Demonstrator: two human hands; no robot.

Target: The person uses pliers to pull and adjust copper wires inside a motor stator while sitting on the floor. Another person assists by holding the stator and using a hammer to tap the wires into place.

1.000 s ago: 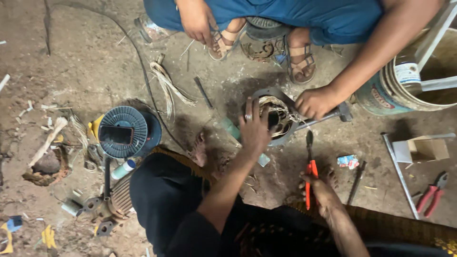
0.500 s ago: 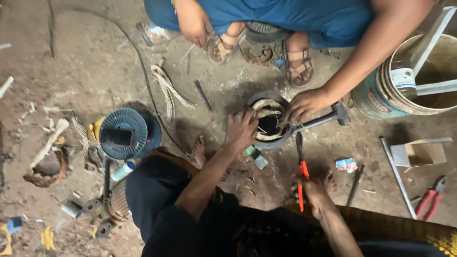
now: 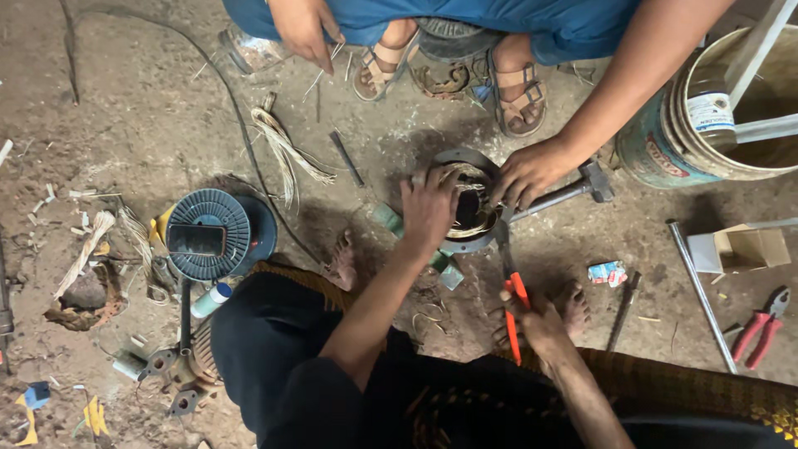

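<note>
My left hand (image 3: 428, 208) presses flat on the left rim of a round metal motor ring with copper windings (image 3: 468, 218) that lies on the dirt floor. My right hand (image 3: 542, 323) grips orange-handled pliers (image 3: 514, 301), whose jaws point up and touch the ring's lower right edge. A person in blue squats opposite; one of their hands (image 3: 530, 172) rests on the ring's right side, over the shaft of a hammer (image 3: 592, 183). Their other hand (image 3: 303, 29) hangs at the top, holding thin strips.
A large dirty bucket (image 3: 657, 145) stands at right. Near it are a small cardboard box (image 3: 752, 248), a metal rod (image 3: 702, 295) and red pliers (image 3: 761, 328). A blue ribbed round cover (image 3: 208, 218), wire bundles (image 3: 287, 154) and motor parts (image 3: 179, 370) lie at left.
My right hand has brought the pliers up and left, so the jaws now meet the ring. My left hand has shifted slightly on the rim. The other person's hand stays at the ring.
</note>
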